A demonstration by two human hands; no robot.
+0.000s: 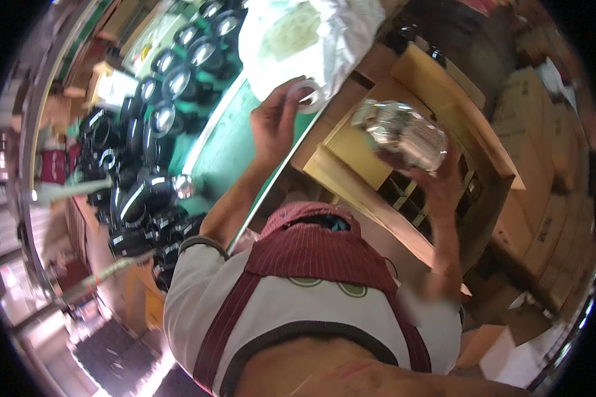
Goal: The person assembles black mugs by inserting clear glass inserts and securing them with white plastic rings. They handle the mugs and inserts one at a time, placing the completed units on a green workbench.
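Observation:
My left hand (273,126) is closed on a translucent white ring (320,99), pinched at its near side above the edge of the green tabletop (228,139). My right hand (438,180) grips a clear, shiny glass-like container (404,134) from its right end; it looks like a jar, though glare hides its exact kind. The container is tilted over an open cardboard box (361,198). Inside the box, dark compartments are split by cardboard dividers (467,182), partly covered by my right hand and arm. A white plastic bag (351,40) lies just beyond my left hand.
Many black, rounded glossy items (146,198) crowd the left side of the table, with more black pieces with shiny tops (179,83) farther back. Stacked cardboard cartons (520,139) stand at the right. A dark crate (116,354) sits at the lower left.

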